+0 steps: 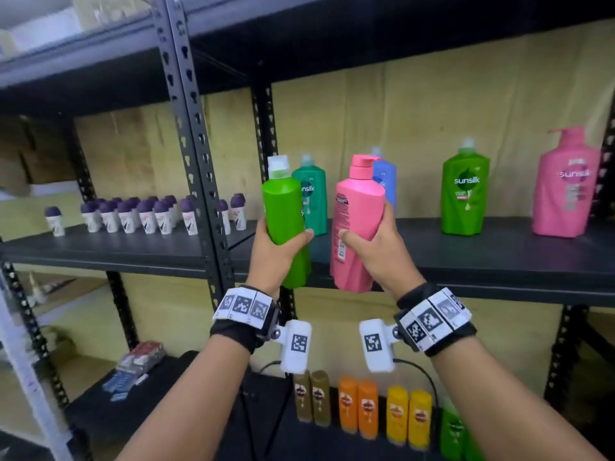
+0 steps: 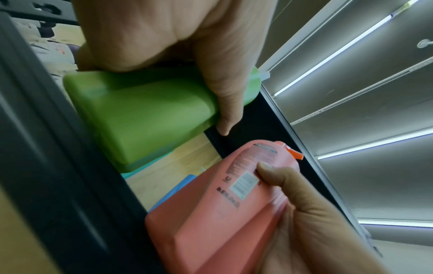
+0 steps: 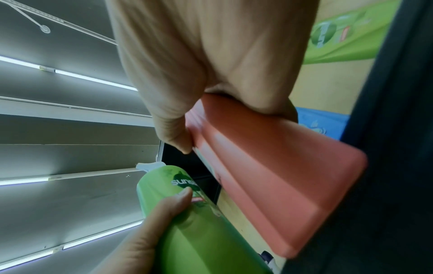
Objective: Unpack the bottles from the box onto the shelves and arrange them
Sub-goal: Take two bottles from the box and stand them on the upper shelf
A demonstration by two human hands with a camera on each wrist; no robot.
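Observation:
My left hand (image 1: 283, 239) grips a green shampoo bottle (image 1: 285, 207) with a pale cap, held upright in front of the middle shelf (image 1: 499, 254). My right hand (image 1: 372, 244) grips a pink pump bottle (image 1: 357, 207) beside it, its back label toward me. The left wrist view shows the green bottle (image 2: 140, 115) under my curled left hand (image 2: 182, 64), and the pink bottle (image 2: 222, 204) below. In the right wrist view my right hand (image 3: 211, 74) wraps the pink bottle (image 3: 281, 176), with the green bottle (image 3: 192, 222) lower left. The box is out of sight.
On the shelf behind stand a teal bottle (image 1: 312, 194), a blue bottle (image 1: 386, 181), a green Sunsilk bottle (image 1: 466, 191) and a large pink pump bottle (image 1: 565, 188). Several small purple-capped roll-ons (image 1: 146, 214) fill the left bay. Small brown, orange and yellow bottles (image 1: 366, 404) line the lower shelf.

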